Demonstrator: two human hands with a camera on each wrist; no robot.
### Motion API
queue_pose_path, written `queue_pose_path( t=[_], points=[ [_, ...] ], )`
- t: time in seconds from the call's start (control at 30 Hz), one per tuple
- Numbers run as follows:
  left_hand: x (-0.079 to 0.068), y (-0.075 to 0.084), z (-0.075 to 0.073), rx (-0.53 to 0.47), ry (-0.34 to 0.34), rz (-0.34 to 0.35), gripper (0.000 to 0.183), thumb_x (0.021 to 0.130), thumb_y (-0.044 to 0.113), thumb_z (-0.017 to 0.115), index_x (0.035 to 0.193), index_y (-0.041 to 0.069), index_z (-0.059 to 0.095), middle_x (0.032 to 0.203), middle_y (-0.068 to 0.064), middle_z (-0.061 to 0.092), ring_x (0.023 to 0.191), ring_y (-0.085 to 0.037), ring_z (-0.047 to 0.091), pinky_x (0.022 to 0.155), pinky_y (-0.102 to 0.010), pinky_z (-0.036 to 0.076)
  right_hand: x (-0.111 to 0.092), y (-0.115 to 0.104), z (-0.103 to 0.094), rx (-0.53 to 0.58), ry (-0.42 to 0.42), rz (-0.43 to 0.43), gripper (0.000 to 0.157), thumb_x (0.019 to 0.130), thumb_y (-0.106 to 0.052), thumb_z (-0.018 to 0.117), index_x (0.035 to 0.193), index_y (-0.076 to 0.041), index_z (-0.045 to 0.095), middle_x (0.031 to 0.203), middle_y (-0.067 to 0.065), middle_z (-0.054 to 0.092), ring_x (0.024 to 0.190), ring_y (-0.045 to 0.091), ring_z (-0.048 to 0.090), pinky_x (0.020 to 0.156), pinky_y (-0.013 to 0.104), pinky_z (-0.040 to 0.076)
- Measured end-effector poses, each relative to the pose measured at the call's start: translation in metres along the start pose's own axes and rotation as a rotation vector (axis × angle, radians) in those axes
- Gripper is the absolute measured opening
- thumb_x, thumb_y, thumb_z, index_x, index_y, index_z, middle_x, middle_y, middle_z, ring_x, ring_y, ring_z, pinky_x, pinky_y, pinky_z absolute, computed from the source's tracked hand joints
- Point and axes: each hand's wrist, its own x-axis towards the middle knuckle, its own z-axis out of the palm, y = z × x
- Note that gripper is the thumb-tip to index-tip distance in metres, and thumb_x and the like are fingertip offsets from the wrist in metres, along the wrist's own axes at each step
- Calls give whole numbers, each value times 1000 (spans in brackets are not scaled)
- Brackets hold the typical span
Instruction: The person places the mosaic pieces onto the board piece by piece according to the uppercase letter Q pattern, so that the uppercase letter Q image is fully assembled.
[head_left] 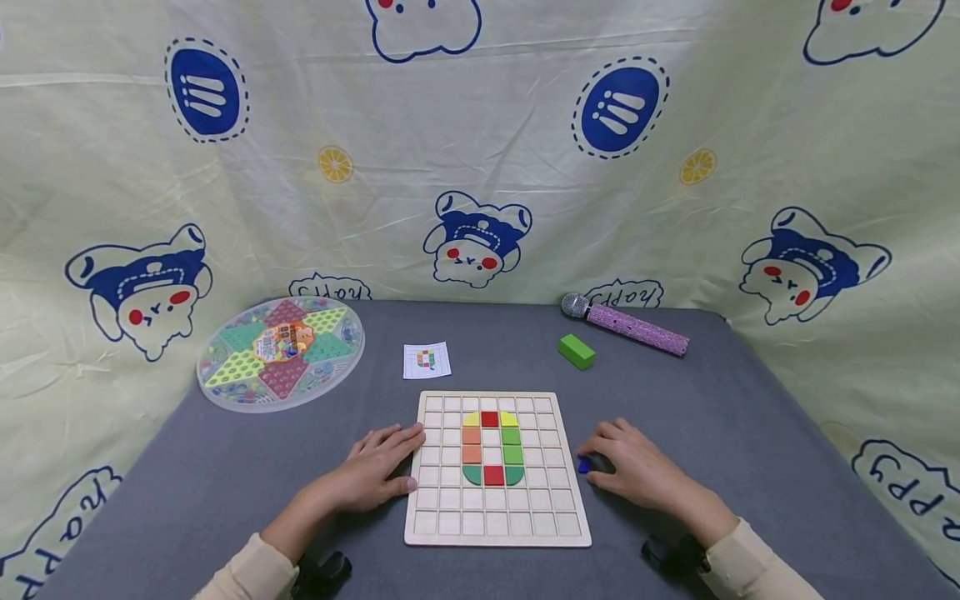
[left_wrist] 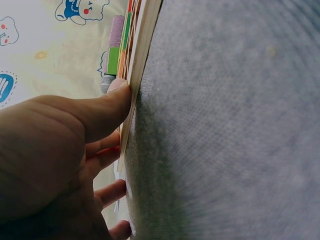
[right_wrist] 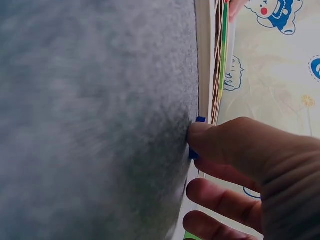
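Note:
A square wooden grid board lies on the table, with a ring of coloured tiles in its upper middle. Red tiles sit at the ring's top and bottom, orange ones on its left, green ones on its right; yellow and dark green pieces form the corners. My left hand rests at the board's left edge, its thumb and fingertips touching the frame. Just off the right edge, my right hand pinches a small blue tile between thumb and forefinger, partly covered by the thumb.
A small pattern card lies behind the board. Farther right are a green block and a glittery purple microphone. At the back left sits a round Chinese checkers set. A printed cloth hangs behind the grey table.

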Motion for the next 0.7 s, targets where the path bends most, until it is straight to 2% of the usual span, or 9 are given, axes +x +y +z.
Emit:
queue_pose_path(
  t=[0.23, 0.7],
  points=[
    [1, 0, 1, 2, -3, -7, 65, 93, 33, 57, 149, 12, 30, 156, -6, 28, 144, -37, 19, 109, -66, 12, -10, 3, 1, -14, 40, -9, 20, 74, -26, 78, 92, -21, 70, 89, -10, 56, 82, 9, 43, 70, 28, 39],
    [1, -1, 3, 10, 6, -2, 64, 93, 33, 57, 148, 13, 31, 156, -5, 28, 143, -37, 20, 108, -66, 14, -27, 0, -3, 5, -25, 42, 19, 75, -29, 77, 92, -23, 70, 90, -11, 55, 83, 8, 43, 69, 27, 39]
  ],
)
